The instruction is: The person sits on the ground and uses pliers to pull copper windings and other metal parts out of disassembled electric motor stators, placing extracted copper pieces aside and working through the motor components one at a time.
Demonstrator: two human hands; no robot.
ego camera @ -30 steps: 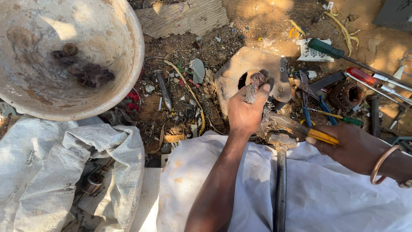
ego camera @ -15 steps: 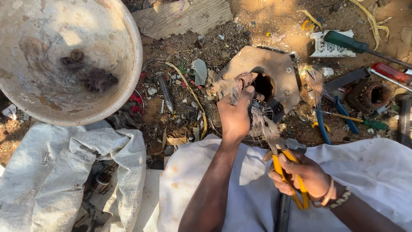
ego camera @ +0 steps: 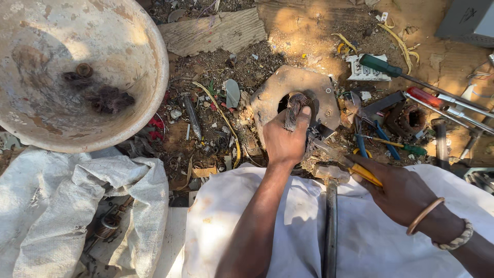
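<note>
Left hand is closed round a tuft of frayed copper winding wire, thumb and fingers pinching it where it comes out of the centre hole of a rusty motor end plate. The plate lies flat on the dirt ground, just past the edge of a white cloth spread across the person's lap, approx. mid-frame.

Right hand is wrapped shut round yellow-handled pliers, jaws pointing left toward the plate; whether the jaws bite anything can't be told. Wrist carries a copper bangle and a braided band. A hammer rests on the cloth between the two forearms, head near the pliers, handle running down toward the bottom edge.

To the right of the plate, on the ground: green-handled screwdriver, red-handled screwdriver, a rusty stator core, blue-handled tool, all near each other w/ misc. scraps. A white socket plate sits under the green screwdriver's handle.

Upper left: a big worn metal basin w/ a few dark clumps of wire inside, well apart from the hands. Below it a crumpled white sack. A weathered wooden board lies at the top, beside the basin rim.
</note>
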